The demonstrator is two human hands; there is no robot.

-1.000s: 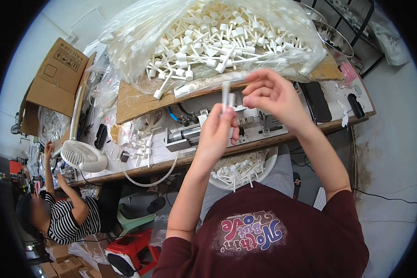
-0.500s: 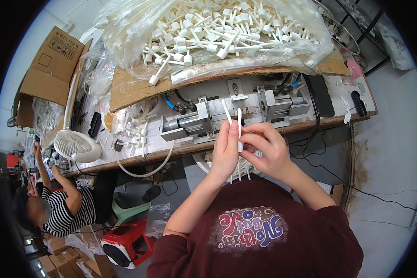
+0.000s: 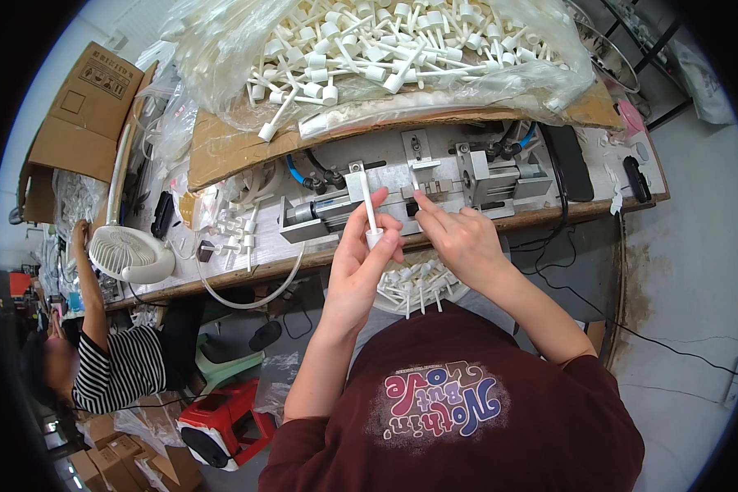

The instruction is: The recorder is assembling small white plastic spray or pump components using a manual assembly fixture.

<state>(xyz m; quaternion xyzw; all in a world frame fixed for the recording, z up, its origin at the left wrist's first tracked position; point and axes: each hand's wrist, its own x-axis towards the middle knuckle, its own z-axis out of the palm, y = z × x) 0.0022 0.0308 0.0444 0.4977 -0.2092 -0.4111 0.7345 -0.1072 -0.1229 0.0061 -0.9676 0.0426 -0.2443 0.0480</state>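
My left hand (image 3: 354,266) is closed round a white long-handled scoop (image 3: 368,201); its small cup rests between thumb and fingers and the handle points up. At the middle of a metal clamping fixture (image 3: 435,190), my right hand (image 3: 467,246) has its fingers pinched on a second white scoop. Only a short length of that scoop's handle (image 3: 416,179) shows above the fingertips; the rest is hidden by the hand. Silver cylinder blocks (image 3: 332,215) flank the fixture's centre, with blue and black air hoses.
A plastic bag of white scoops (image 3: 369,57) lies on cardboard (image 3: 221,152) at the back. Below the bench edge, a basin (image 3: 402,307) holds more scoops. A white fan (image 3: 131,254) stands left, with a person in stripes (image 3: 123,369) beyond. A black phone (image 3: 567,164) lies right.
My hands have parted. The left moved left and down with its scoop, now cup-down in the fingers. My right hand has gone forward to the fixture with the other scoop.
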